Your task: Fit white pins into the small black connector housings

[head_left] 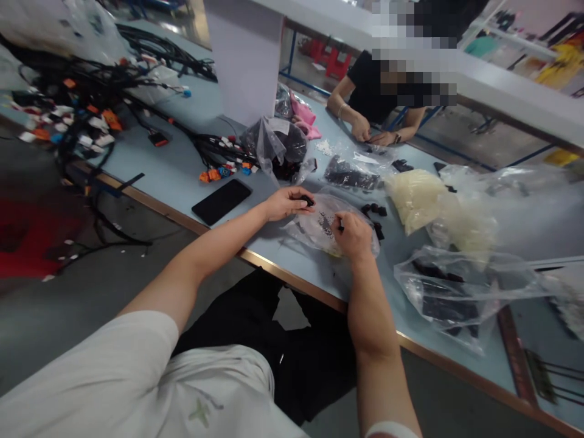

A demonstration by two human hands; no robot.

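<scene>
My left hand (288, 204) pinches a small black plastic connector housing (307, 199) between thumb and fingers, above the left part of a clear plastic bag (305, 230). On that bag lie tiny dark pieces (325, 224), scattered between my two hands. My right hand (354, 235) is closed over the bag's right part, and a bit of something small and dark shows at its fingertips; its kind is too small to make out. Just beyond my right hand are several loose black housings (375, 210) on the blue tabletop.
Left of my hands lies a black phone (222, 202). Wire harnesses (91, 115) with coloured connectors heap at the far left. Bags of black parts (351, 174) and cream-coloured parts (416, 196) stand beyond and right. A co-worker (378, 103) sits opposite, hands on the table. The table's edge (292, 281) runs before me.
</scene>
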